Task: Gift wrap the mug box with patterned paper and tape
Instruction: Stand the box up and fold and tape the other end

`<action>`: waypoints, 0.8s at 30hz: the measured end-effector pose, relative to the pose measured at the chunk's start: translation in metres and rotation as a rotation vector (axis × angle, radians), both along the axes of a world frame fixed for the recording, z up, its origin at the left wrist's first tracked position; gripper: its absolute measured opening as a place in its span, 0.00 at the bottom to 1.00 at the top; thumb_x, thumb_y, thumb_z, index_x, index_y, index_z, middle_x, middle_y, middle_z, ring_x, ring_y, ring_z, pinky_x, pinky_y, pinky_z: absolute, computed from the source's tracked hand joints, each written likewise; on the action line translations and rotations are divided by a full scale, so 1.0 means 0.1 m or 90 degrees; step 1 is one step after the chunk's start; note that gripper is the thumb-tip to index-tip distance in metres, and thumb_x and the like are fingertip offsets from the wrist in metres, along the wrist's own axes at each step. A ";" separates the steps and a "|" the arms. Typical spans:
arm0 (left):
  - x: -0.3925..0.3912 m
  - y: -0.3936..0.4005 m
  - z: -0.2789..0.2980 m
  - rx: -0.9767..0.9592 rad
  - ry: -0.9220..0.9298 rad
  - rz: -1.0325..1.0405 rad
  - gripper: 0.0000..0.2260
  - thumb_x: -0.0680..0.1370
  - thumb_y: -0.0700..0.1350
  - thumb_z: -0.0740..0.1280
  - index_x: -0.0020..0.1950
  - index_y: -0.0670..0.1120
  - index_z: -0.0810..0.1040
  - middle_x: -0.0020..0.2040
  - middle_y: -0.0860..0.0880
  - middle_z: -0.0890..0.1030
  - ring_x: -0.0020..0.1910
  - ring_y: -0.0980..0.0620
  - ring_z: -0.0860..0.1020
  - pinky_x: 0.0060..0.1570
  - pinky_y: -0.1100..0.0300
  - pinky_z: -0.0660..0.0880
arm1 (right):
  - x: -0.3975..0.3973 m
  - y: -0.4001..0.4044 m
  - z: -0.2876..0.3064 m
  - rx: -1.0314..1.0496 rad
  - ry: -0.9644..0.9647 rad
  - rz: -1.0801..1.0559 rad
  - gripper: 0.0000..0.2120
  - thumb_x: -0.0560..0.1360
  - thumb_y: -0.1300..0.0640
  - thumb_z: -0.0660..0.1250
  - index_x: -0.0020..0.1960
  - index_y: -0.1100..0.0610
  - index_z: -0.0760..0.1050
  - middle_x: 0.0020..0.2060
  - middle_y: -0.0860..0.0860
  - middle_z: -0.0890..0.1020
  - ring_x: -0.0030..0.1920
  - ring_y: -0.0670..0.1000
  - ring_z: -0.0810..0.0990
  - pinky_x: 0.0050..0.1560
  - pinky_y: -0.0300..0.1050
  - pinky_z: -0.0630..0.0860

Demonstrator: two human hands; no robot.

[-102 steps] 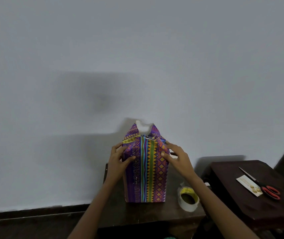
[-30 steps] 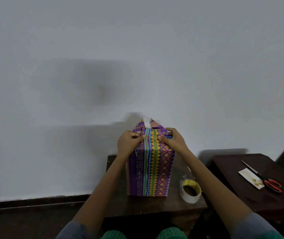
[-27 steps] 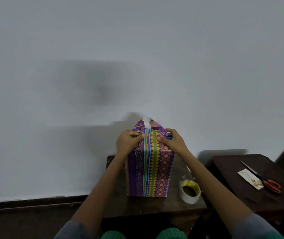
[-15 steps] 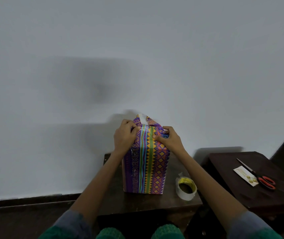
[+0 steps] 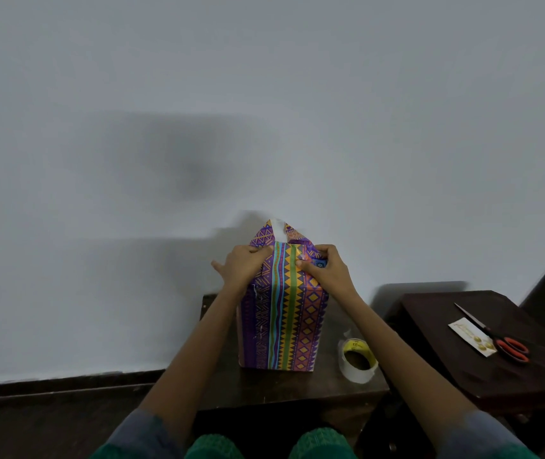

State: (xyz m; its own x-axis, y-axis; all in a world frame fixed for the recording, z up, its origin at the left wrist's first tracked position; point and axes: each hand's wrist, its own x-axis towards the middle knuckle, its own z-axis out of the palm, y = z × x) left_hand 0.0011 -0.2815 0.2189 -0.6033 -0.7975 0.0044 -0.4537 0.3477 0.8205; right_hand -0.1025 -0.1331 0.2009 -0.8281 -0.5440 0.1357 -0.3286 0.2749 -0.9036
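The box (image 5: 282, 313) – upright on the surface (image 5: 297, 385) – is gripped at its top by the left hand (image 5: 243, 265) and right hand (image 5: 325, 268), paper pinched; tape roll (image 5: 358, 359) just right of it.

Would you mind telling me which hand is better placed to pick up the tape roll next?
The right hand: the tape roll lies on its side of the wrapped box, just below that forearm.
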 end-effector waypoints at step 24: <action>0.06 0.26 0.07 -0.365 -0.048 0.010 0.13 0.76 0.57 0.64 0.55 0.53 0.81 0.51 0.52 0.83 0.53 0.50 0.76 0.51 0.55 0.60 | 0.02 -0.03 -0.02 -0.003 0.197 -0.107 0.24 0.68 0.49 0.75 0.56 0.60 0.70 0.53 0.52 0.70 0.54 0.47 0.68 0.52 0.40 0.68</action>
State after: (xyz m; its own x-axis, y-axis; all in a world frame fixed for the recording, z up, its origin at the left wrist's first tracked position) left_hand 0.0070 -0.2555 0.2257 -0.6069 -0.6893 0.3956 -0.5121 0.7198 0.4685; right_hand -0.1002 -0.1357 0.1986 -0.8254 -0.4021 0.3963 -0.5373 0.3438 -0.7701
